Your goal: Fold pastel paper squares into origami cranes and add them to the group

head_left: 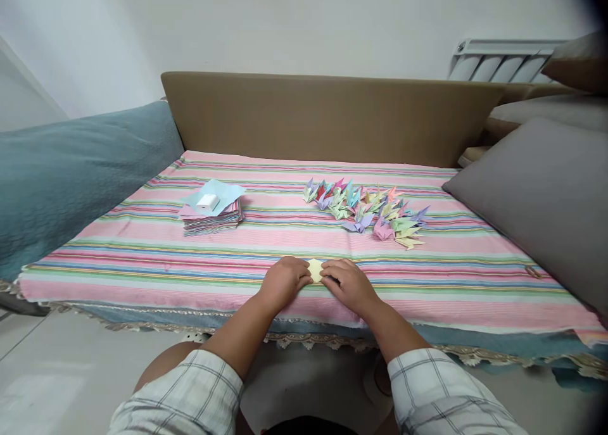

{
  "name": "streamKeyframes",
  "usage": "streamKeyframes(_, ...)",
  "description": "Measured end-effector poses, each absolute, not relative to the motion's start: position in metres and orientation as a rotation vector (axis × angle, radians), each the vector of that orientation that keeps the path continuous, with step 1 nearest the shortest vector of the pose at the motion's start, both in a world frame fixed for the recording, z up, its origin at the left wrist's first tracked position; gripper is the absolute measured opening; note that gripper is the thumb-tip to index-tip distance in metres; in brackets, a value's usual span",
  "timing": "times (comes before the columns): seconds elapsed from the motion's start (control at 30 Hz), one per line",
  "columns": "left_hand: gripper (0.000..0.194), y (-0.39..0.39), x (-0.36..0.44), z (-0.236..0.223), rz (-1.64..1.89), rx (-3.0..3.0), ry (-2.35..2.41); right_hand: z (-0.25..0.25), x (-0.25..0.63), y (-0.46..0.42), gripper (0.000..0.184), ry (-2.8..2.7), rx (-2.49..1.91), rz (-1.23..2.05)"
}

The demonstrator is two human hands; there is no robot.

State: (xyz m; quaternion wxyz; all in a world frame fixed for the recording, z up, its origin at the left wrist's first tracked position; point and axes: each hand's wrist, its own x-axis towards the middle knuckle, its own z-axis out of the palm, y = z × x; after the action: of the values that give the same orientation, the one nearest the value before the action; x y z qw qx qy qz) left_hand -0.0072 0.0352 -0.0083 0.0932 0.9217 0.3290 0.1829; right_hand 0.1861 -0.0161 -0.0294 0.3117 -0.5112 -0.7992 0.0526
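A small pale yellow piece of folded paper lies on the striped cloth near its front edge. My left hand grips the paper's left side, fingers closed on it. On the opposite side, my right hand pinches the right end between thumb and fingers. Only the middle of the paper shows; its ends are covered by my fingertips. Beyond my right hand sits a group of folded paper cranes in several colours.
To the left stands a stack of coloured paper sheets, topped by a light blue sheet and a small white block. A grey cushion leans at the right, a teal cushion at the left. Behind is a brown backrest.
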Motion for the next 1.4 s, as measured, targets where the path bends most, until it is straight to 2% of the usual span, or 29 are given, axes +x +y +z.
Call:
streamKeyframes(0.53,0.015,0.033,-0.005,-0.013,0.619,2.671,1.103,-0.028,0.179,-0.015,0.015,-1.988,-1.416,0.247)
streamKeyframes(0.73,0.016,0.034,-0.004,-0.017,0.697,2.618,1.105,-0.031,0.178,-0.013,0.004,-1.908,-1.411,0.293)
streamKeyframes(1.1,0.013,0.034,-0.004,-0.020,0.732,2.633,1.111,-0.031,0.178,-0.013,0.008,-1.904,-1.378,0.329)
streamKeyframes(1.4,0.015,0.033,-0.003,-0.021,0.759,2.619,1.106,-0.029,0.171,-0.012,0.011,-1.865,-1.551,0.350)
